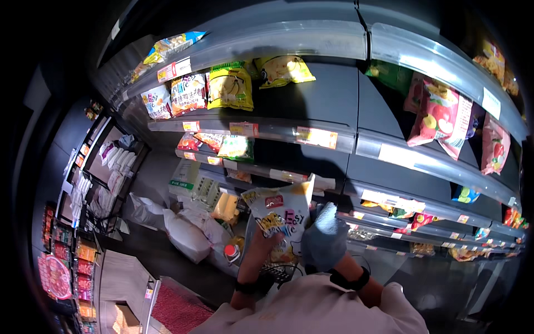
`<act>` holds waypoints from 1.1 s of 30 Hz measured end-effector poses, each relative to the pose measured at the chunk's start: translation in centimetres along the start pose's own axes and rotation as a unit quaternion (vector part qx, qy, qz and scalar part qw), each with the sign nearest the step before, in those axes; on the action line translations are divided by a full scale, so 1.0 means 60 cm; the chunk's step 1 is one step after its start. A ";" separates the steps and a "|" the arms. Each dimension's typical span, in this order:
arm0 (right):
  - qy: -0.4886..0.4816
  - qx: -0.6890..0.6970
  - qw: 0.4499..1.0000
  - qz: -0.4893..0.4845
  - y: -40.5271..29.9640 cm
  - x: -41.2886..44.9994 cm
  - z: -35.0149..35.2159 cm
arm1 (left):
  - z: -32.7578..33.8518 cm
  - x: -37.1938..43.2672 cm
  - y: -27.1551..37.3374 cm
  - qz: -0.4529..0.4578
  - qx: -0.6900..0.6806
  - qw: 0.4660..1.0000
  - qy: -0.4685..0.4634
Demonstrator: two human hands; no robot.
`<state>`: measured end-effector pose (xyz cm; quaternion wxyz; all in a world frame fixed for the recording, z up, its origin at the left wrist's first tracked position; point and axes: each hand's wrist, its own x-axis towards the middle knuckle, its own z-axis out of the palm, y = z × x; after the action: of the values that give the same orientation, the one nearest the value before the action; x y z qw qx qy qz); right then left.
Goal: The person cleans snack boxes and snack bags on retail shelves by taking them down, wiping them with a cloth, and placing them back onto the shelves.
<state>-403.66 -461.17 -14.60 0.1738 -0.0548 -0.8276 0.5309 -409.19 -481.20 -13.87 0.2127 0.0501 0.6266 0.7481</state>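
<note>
A white and yellow snack bag with printed lettering is upright in front of me. My left hand is bare and grips its lower left part, the thumb across the front. On the bag's right side is my right hand, in a grey-blue glove and holding a pale blue cloth or similar item; whether it also grips the bag cannot be told. Behind stand the shelves, where yellow snack bags and white snack bags sit at the upper left.
Pink fruit-printed bags lean on the right shelf. White sacks, a red-capped bottle and a green-and-white carton stand low at left. A wooden display unit and a red mat are at lower left.
</note>
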 end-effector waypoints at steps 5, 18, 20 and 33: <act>-0.027 0.545 0.817 -0.188 0.045 0.055 -0.012 | 0.042 -0.005 0.020 0.028 0.054 0.998 0.018; -0.066 0.077 0.988 -0.117 0.073 -0.001 -0.004 | 0.073 -0.010 0.075 0.161 0.046 0.985 0.044; -0.061 0.103 0.988 -0.095 0.068 0.022 -0.020 | 0.075 -0.007 0.080 0.125 0.043 0.991 0.002; -0.053 0.105 0.993 0.017 0.107 0.004 -0.011 | 0.074 0.174 0.278 0.242 0.005 0.966 -0.095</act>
<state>-404.28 -457.80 -20.06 0.1254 -0.0219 -0.7742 0.6200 -421.37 -475.21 1.09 0.0838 0.2720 0.5762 0.7661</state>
